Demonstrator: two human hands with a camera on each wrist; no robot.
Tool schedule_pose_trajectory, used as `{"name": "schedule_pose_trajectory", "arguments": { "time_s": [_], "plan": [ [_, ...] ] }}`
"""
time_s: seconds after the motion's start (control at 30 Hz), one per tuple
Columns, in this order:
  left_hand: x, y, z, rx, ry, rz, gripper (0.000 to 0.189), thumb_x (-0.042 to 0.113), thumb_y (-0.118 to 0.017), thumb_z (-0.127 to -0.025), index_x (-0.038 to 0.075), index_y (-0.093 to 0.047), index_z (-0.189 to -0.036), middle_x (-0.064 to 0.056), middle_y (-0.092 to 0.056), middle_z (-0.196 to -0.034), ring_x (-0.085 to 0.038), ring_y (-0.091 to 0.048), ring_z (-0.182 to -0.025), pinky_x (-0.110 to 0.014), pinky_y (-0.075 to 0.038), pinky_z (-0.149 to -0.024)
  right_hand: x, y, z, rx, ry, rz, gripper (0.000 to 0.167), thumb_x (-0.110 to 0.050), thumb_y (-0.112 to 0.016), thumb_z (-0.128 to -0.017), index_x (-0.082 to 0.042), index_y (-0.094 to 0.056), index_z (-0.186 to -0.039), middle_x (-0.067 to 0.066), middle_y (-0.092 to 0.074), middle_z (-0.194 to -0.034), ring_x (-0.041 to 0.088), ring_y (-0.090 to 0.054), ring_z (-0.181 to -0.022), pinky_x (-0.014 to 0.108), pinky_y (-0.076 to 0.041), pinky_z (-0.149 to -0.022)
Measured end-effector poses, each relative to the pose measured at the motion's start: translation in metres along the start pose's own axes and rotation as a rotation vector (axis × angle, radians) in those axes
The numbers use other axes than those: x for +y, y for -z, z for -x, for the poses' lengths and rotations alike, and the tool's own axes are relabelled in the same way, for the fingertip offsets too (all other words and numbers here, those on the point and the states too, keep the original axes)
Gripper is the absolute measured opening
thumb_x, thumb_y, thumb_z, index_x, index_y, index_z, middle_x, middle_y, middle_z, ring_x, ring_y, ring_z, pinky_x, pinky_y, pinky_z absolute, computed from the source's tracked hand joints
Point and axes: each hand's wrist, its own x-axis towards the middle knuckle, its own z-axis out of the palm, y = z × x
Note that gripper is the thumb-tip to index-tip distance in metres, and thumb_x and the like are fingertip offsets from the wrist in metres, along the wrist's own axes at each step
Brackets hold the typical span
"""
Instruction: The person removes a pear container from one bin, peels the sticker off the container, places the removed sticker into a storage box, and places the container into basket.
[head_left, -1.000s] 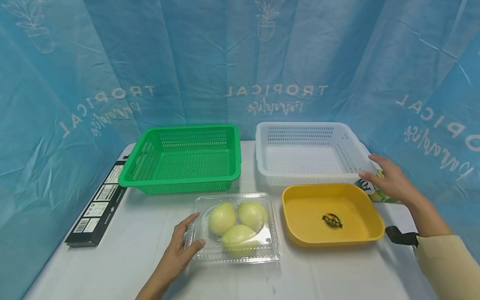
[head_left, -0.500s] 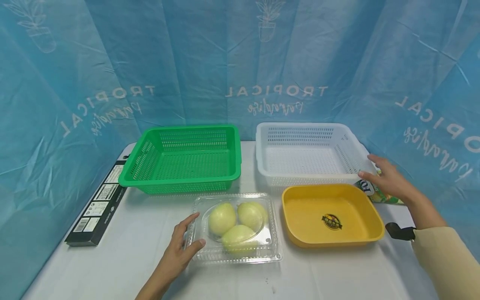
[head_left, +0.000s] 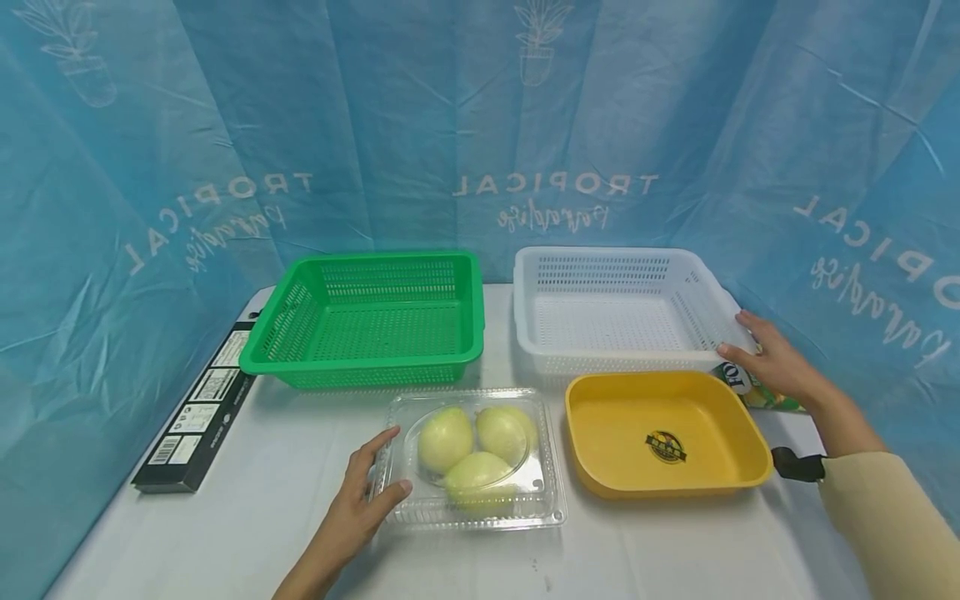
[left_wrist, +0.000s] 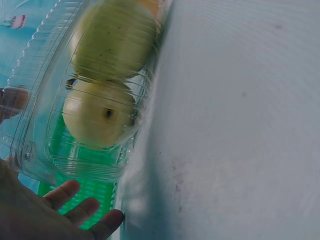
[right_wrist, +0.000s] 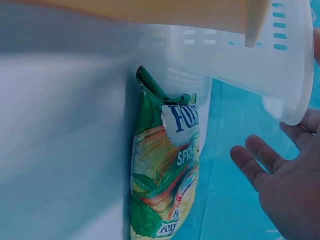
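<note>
A clear plastic clamshell box (head_left: 551, 492) lies on the table, with several pale yellow-green round fruits (head_left: 446, 440) inside. My left hand (head_left: 360, 492) is at its left side, thumb over the lid edge and index fingertip by the side rim. In the left wrist view three other fingers (left_wrist: 82, 212) reach out loosely below the box. My right hand (head_left: 780, 362) is at the front right corner of a white perforated basket (head_left: 600, 321). In the right wrist view its index fingertip meets the basket rim, the thumb is mostly out of frame, and the other fingers stretch out holding nothing.
Left of the white basket stands a green perforated basket (head_left: 382, 333). A yellow tray (head_left: 630, 442) with a round logo sits before the white one. Beneath my right hand is a green snack packet (right_wrist: 165, 165). A long black box (head_left: 197, 417) lies at the far left, and blue curtains (head_left: 480, 125) surround the table.
</note>
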Motion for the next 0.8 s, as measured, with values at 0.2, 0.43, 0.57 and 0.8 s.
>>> {"name": "schedule_pose_trajectory", "arguments": {
  "time_s": [0.2,0.43,0.57,0.8],
  "plan": [
    [0.0001,0.0005,0.0,-0.011,0.003,0.016,0.063,0.031,-0.059,-0.089,0.039,-0.027,-0.143,-0.013,-0.024,-0.149,-0.043,-0.018,-0.141,-0.075,-0.021,-0.101,0.0003,-0.0038,0.0008,0.007,-0.013,-0.024,0.092,-0.054,-0.048,-0.092,-0.014,0.008,-0.152,0.025,0.011,-0.156,0.06,-0.015,-0.132,0.078,-0.024,-0.092],
    [-0.0002,0.0001,0.0007,-0.016,0.005,0.05,0.064,0.029,-0.06,-0.09,0.04,-0.026,-0.143,-0.012,-0.021,-0.151,-0.042,-0.013,-0.141,-0.076,-0.016,-0.102,0.0021,-0.0036,-0.0003,0.002,0.011,-0.034,0.088,-0.05,-0.048,-0.094,-0.015,0.008,-0.152,0.023,0.012,-0.157,0.06,-0.013,-0.134,0.078,-0.023,-0.093],
    [-0.0015,-0.0015,0.0017,0.004,-0.031,0.069,0.064,0.025,-0.06,-0.09,0.036,-0.027,-0.143,-0.013,-0.019,-0.152,-0.043,-0.012,-0.141,-0.076,-0.018,-0.1,0.0027,-0.0042,-0.0003,0.008,0.008,-0.036,0.088,-0.05,-0.049,-0.094,-0.015,0.007,-0.152,0.023,0.011,-0.157,0.06,-0.012,-0.134,0.078,-0.023,-0.093],
    [-0.0008,-0.0053,0.0032,0.07,-0.03,0.131,0.062,0.021,-0.063,-0.088,0.031,-0.033,-0.141,-0.009,-0.022,-0.153,-0.042,-0.014,-0.143,-0.073,-0.018,-0.103,0.0032,-0.0063,0.002,0.015,0.007,-0.043,0.088,-0.049,-0.049,-0.094,-0.015,0.008,-0.152,0.024,0.011,-0.156,0.06,-0.013,-0.133,0.078,-0.023,-0.093]
  ]
}}
